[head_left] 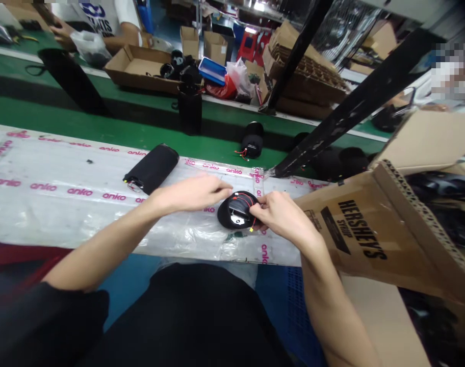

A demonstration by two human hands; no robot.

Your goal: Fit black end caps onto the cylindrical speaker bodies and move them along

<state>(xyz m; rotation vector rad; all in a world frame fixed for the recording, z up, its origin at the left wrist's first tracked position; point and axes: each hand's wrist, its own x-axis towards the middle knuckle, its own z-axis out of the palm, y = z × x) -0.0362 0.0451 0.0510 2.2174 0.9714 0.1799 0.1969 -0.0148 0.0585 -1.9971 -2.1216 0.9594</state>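
A black cylindrical speaker housing (225, 214) stands on the plastic-covered bench in front of me, its open end facing up. Inside it show red and black wires, a white part and a small yellow connector (251, 230). My right hand (280, 214) grips the housing's right rim, thumb on top beside the wires and fingers curled round the side. Over the left rim reaches my left hand (196, 192), slightly blurred, its fingers stretched out and nothing visible in them. A second black cylinder (152, 168) with wires at its end lies to the left.
On the green conveyor (140, 125) behind stand more black cylinders, one a wired unit (252, 140). A slanting black post (347, 102) rises at right. A Hershey's carton (355, 229) sits close to my right arm. Across the line, a person (102, 25) works near an open cardboard tray (140, 66).
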